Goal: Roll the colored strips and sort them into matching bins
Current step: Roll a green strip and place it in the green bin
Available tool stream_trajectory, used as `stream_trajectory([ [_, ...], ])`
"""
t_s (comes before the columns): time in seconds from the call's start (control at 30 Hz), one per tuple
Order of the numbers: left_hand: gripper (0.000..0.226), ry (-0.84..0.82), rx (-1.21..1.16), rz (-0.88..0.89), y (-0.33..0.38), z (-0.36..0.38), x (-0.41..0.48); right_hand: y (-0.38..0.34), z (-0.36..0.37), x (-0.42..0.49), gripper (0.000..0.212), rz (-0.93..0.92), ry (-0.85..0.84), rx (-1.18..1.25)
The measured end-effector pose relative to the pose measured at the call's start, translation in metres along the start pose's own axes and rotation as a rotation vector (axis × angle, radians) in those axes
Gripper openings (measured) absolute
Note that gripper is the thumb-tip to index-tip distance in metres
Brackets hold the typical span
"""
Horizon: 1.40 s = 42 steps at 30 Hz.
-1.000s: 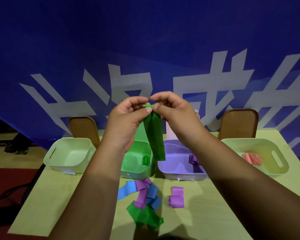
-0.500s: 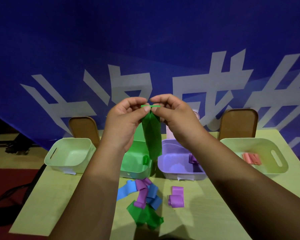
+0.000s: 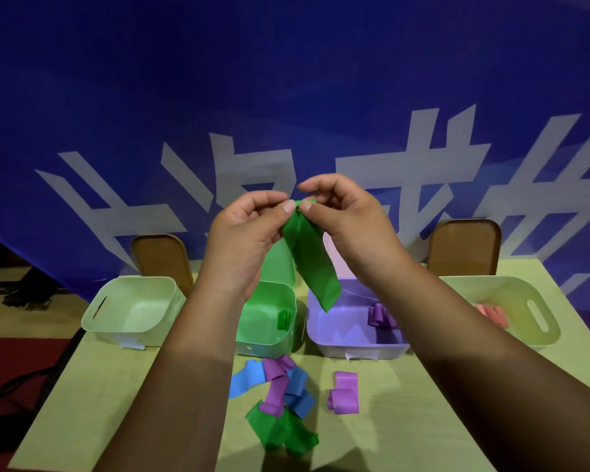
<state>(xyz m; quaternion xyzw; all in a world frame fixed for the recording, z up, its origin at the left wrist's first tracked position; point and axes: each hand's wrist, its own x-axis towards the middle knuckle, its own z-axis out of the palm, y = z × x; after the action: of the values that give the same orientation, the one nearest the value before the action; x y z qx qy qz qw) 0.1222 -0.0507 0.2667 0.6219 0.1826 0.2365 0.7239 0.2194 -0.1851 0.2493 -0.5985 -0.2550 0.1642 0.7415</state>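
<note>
Both hands are raised above the bins. My left hand [image 3: 244,233] and my right hand [image 3: 346,221] pinch the top end of a green strip [image 3: 312,264], thumbs nearly meeting. Its loose tail hangs down, slanting right over the purple bin [image 3: 355,344]. The green bin [image 3: 269,321] below holds one small green roll [image 3: 282,319]. A purple roll [image 3: 380,315] lies in the purple bin. On the table lie loose blue strips [image 3: 249,379], purple strips [image 3: 276,386], a green strip [image 3: 281,432] and a curled purple strip [image 3: 344,393].
A pale green bin [image 3: 133,311] stands far left. Another pale bin [image 3: 532,311] at the right holds pink rolls [image 3: 493,313]. Two brown chair backs [image 3: 160,260] [image 3: 464,247] rise behind the yellow-green table [image 3: 406,420]. A blue banner hangs behind.
The strip's hanging tail has swung to the right, and my fingers have shifted on its top end. Both hands stay raised in about the same place.
</note>
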Motion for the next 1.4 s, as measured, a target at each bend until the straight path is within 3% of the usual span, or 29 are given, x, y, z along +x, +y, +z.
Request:
stream_trajectory([
  [0.33, 0.017, -0.029, 0.024, 0.228, 0.057, 0.032, 0.022, -0.073, -0.01, 0.019, 0.022, -0.137, 0.036, -0.015],
  [0.53, 0.02, -0.108, -0.1, 0.36, 0.128, 0.062, 0.033, -0.149, -0.012, 0.04, 0.012, -0.338, 0.054, -0.075],
  [0.8, 0.015, -0.204, -0.147, 0.455, 0.184, 0.084, 0.028, -0.218, -0.014, 0.042, 0.023, -0.516, 0.032, -0.084],
  [1.03, 0.014, -0.155, -0.075, 0.562, 0.211, 0.095, 0.026, -0.244, -0.011, 0.037, 0.021, -0.495, 0.054, -0.02],
  [1.4, 0.019, -0.177, -0.121, 0.535, 0.216, 0.092, 0.02, -0.247, -0.009, 0.034, 0.019, -0.489, 0.085, -0.039],
])
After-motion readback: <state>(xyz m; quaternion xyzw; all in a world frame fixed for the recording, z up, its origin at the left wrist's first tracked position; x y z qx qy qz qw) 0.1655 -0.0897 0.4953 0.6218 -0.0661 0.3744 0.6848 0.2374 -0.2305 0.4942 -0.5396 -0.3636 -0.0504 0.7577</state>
